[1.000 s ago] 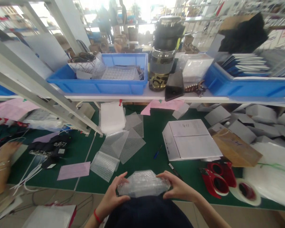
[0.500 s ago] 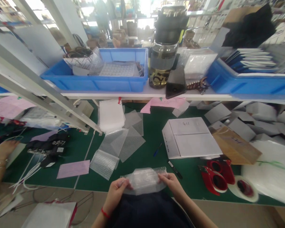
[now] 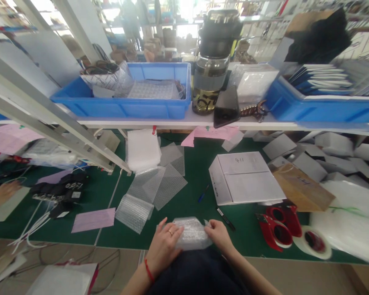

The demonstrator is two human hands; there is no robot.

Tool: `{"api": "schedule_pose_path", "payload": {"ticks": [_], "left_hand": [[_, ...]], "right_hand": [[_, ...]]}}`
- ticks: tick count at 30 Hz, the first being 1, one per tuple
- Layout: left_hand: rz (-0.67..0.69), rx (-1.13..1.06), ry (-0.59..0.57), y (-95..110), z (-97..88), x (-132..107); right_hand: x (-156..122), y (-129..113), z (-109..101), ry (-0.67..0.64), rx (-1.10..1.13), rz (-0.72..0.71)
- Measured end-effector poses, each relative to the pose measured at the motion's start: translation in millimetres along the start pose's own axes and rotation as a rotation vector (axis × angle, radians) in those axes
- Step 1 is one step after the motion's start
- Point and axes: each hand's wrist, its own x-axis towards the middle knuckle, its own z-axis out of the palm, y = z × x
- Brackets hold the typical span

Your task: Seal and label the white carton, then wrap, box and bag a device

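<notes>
A clear bubble-wrap bundle [image 3: 193, 231] lies at the front edge of the green table, close against my body; its contents cannot be made out. My left hand [image 3: 167, 241] rests over the bundle's left end, fingers stretched out and slightly apart, pressing on the wrap. At the opposite end, my right hand [image 3: 218, 235] pinches the wrap's edge between thumb and fingers. Loose bubble-wrap sheets [image 3: 146, 184] overlap to the left, one partly curled. Just beyond my right hand lies a black marker [image 3: 225, 218], with a blue pen [image 3: 203, 194] farther back.
A white box [image 3: 249, 180] marked 411 stands behind the marker. Red tape dispensers [image 3: 275, 231] and a tape roll [image 3: 312, 242] sit at right. Blue bins [image 3: 123, 107] and a bottle [image 3: 210, 69] occupy the shelf. Another person's hand [image 3: 3, 194] is at far left.
My left hand has gone from pinching the wrap's left end to lying flat over it, and the wrap there is folded in. My right hand still pinches the other end.
</notes>
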Motion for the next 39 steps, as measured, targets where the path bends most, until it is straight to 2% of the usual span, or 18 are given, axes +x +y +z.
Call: {"api": "schedule_pose_path", "payload": {"ticks": [1, 3, 5, 6, 7, 9, 11, 13, 17, 19, 24, 31, 35, 39], "left_hand": [[0.004, 0.018, -0.022, 0.3, 5.0, 3.1], [-0.007, 0.055, -0.029, -0.7, 15.2, 6.7], [-0.004, 0.071, -0.035, -2.4, 21.3, 7.2], [-0.004, 0.075, -0.04, -3.2, 22.0, 6.6], [-0.007, 0.072, -0.047, -3.7, 21.3, 5.7], [-0.045, 0.051, -0.067, -4.8, 17.2, 3.6], [-0.139, 0.009, -0.097, -7.4, 12.6, 1.5], [-0.281, -0.126, -0.119, -12.8, 10.9, -0.7], [-0.569, -0.553, -0.084, -30.5, 20.7, -5.8], [-0.649, -0.619, -0.059, -38.4, 30.6, -8.3], [-0.707, -0.662, -0.024, -45.9, 58.8, -11.3], [-0.72, -0.469, 0.053, -41.9, 92.2, -5.4], [-0.726, -0.374, 0.043, -34.9, 95.6, -0.5], [-0.819, -0.294, 0.087, -19.1, 85.6, 4.7]], "right_hand": [[-1.7, -6.1, -6.0, 0.03, -0.053, -0.064], [-6.7, -20.1, -19.2, 0.032, -0.196, -0.319], [-10.9, -32.0, -29.4, -0.13, -0.344, -0.638], [-11.6, -35.4, -32.0, -0.254, -0.398, -0.749], [-11.1, -36.6, -32.8, -0.368, -0.429, -0.795], [-6.7, -32.6, -29.6, -0.46, -0.459, -0.747], [0.8, -22.5, -23.4, -0.444, -0.435, -0.633], [8.9, -10.0, -16.9, -0.431, -0.303, -0.517], [21.9, 13.2, -4.7, -0.421, -0.027, -0.325], [25.9, 22.3, 2.9, -0.419, 0.025, -0.257], [27.8, 35.7, 24.9, -0.389, 0.144, -0.152], [23.3, 40.9, 50.6, -0.204, 0.148, -0.197], [21.6, 44.5, 64.4, -0.076, 0.116, -0.203], [17.5, 48.8, 69.5, -0.022, 0.098, -0.179]]}}
